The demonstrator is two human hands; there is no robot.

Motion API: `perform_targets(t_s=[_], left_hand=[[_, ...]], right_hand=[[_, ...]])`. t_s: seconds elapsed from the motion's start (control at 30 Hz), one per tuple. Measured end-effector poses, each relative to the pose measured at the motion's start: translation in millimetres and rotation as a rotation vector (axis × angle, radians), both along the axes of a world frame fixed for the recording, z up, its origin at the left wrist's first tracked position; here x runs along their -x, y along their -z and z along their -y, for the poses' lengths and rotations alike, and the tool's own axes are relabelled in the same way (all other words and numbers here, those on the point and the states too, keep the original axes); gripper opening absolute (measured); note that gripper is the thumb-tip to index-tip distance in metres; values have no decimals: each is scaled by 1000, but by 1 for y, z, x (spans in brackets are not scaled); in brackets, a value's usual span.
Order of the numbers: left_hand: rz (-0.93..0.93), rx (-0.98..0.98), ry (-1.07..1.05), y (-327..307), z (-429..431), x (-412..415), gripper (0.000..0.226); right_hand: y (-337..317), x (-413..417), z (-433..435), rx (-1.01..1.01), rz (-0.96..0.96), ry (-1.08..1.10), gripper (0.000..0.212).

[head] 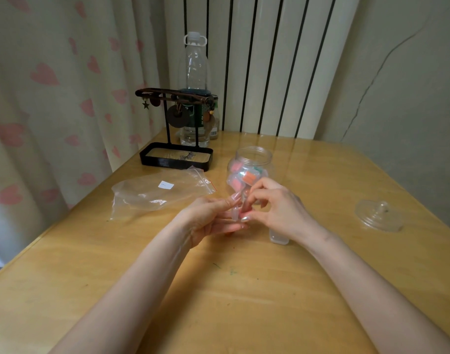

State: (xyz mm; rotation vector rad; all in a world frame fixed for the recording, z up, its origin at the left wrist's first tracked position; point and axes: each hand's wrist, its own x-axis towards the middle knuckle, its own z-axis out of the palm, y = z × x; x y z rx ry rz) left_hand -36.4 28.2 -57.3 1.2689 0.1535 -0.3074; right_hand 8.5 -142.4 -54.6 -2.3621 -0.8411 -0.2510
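Observation:
My left hand [211,218] and my right hand [272,208] meet over the middle of the wooden table [218,290]. Between their fingertips they pinch a small clear plastic packet [238,209] with something pinkish inside. Just behind the hands stands an open clear jar [252,167] holding several pink, orange and green wrapped pieces. Its clear lid [378,215] lies on the table to the right. A small translucent piece [278,237] shows under my right wrist, partly hidden.
An empty zip bag [157,192] with a white label lies left of the hands. Behind it a black jewellery stand [176,157] carries hanging earrings, with a tall clear bottle [194,80] and a small jar [215,118] at the back edge. Curtain at left, wall at right.

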Motion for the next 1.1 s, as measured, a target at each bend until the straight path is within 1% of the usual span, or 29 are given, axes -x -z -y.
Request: perform_targets(t_s=[0.1, 0.17, 0.23, 0.3, 0.37, 0.4, 0.43, 0.5, 0.6, 0.67, 0.73, 0.8, 0.87, 0.9, 0.93, 0.97, 1.0, 1.03, 1.07, 1.1], left_hand=[[2, 8, 7, -1, 0, 1, 57], [13, 8, 14, -1, 0, 1, 54], [13, 2, 9, -1, 1, 2, 52], [13, -23, -33, -1, 3, 2, 54], [40, -60, -85, 0, 4, 2, 55], [66, -79, -105, 1, 5, 1, 53], [94, -101, -124, 1, 6, 0, 51], [141, -146, -149, 2, 9, 1, 46], [176, -210, -124, 3, 13, 2, 54], [190, -233, -83, 3, 14, 4, 52], [183, -182, -64, 2, 15, 5, 51], [175, -158, -137, 0, 16, 4, 49], [224, -289, -277, 0, 15, 2, 34], [252, -380, -331, 0, 12, 0, 26], [271, -444, -358, 0, 10, -1, 21], [279, -476, -368, 1, 8, -2, 19], [281, -487, -366, 1, 6, -3, 18], [279, -489, -359, 0, 5, -3, 18], [275, -481, -350, 0, 5, -2, 18], [272, -465, -340, 0, 5, -2, 18]], right_hand=[[3, 1, -2, -60, -2, 6, 14], [4, 1, -3, -119, -49, -27, 19], [3, 0, -1, -186, -129, -78, 35], [-1, -1, 5, -270, -284, -148, 53], [-4, -3, 13, -392, -420, -209, 64], [-4, -3, 16, -440, -458, -224, 67], [-3, -2, 17, -459, -474, -233, 69], [0, 0, 15, -423, -462, -254, 69], [9, 5, 3, -367, -419, -286, 59], [12, 6, -2, -360, -356, -238, 46], [8, 5, -3, -357, -297, -181, 38], [-2, -2, -3, -457, -224, -86, 34], [-20, -18, -6, -613, -121, 92, 32], [-31, -28, -8, -616, -53, 191, 35], [-41, -38, -9, -539, 8, 289, 42], [-49, -48, -9, -401, 34, 375, 53], [-55, -55, -9, -253, 33, 446, 63], [-59, -57, -7, -152, 20, 495, 69], [-60, -55, -4, -114, 14, 520, 65], [-59, -51, 0, -119, 13, 522, 51]])
